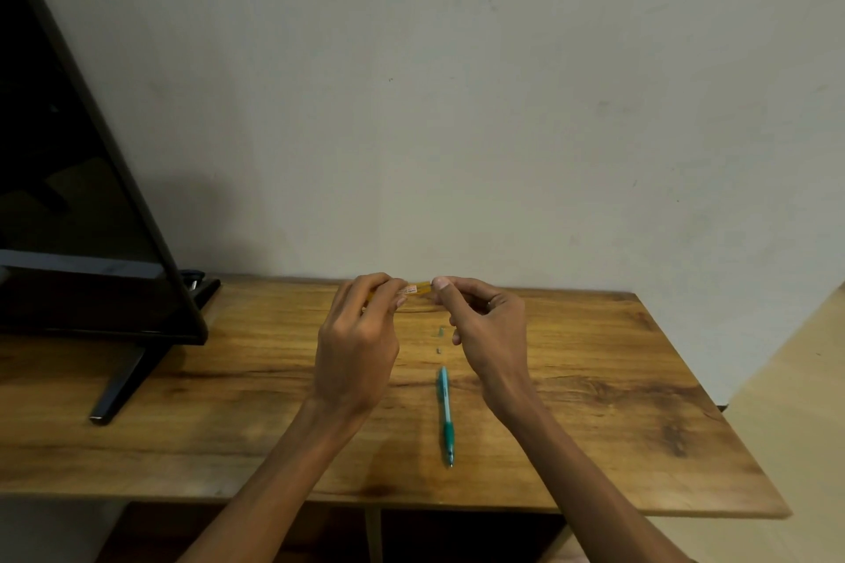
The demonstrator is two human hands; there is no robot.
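Both hands are raised above the wooden table [594,402] and hold a small yellow pen-like barrel [418,288] with a pink-and-white label between them. My left hand [361,343] pinches its left part, which the fingers mostly hide. My right hand [484,325] pinches its right end between thumb and forefinger. A teal pen [446,414] lies on the table below the hands, tip toward me. Two tiny parts [440,339] lie on the wood just beyond the pen's far end.
A dark flat screen [77,206] on a metal foot [116,389] stands at the left of the table. A pale wall [457,105] rises right behind the table. The table's front edge runs across the bottom, with open shelving below it.
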